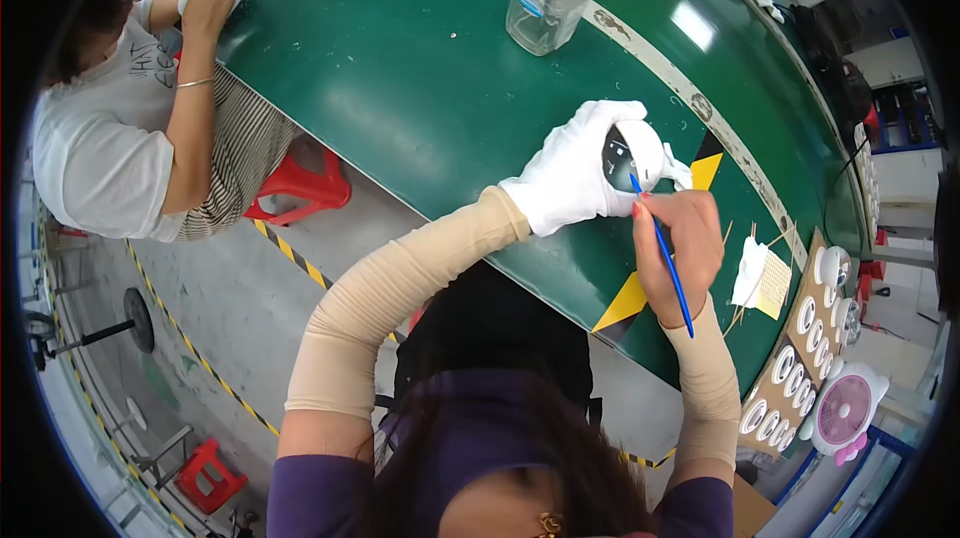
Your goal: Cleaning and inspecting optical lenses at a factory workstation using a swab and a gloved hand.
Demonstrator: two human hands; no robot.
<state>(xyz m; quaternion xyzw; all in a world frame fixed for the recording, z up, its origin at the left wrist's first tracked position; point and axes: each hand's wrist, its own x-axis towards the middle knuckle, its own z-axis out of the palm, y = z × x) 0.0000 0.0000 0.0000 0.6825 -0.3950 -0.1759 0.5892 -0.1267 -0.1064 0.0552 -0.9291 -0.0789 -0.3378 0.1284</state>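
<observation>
My left hand (565, 173), in a white glove, is closed around a rounded white device (648, 150) with a glossy black face, holding it over the green table. My right hand (685, 238) is bare and pinches a slim blue pen-like stick (678, 283). The stick's upper tip meets the black face or sits just in front of it; I cannot tell which. Beige sleeves cover both my forearms. Right of my right hand lie a crumpled white cloth (747, 273) and a yellowish pad (773, 285), with thin wooden sticks around them.
A clear glass bottle (540, 18) with a metal top stands farther back on the green table (400, 68). At right are a brown board (760, 388) of white ring parts and a pink-and-white fan (845, 408). A co-worker (120, 158) sits at left beside a red stool (305, 183).
</observation>
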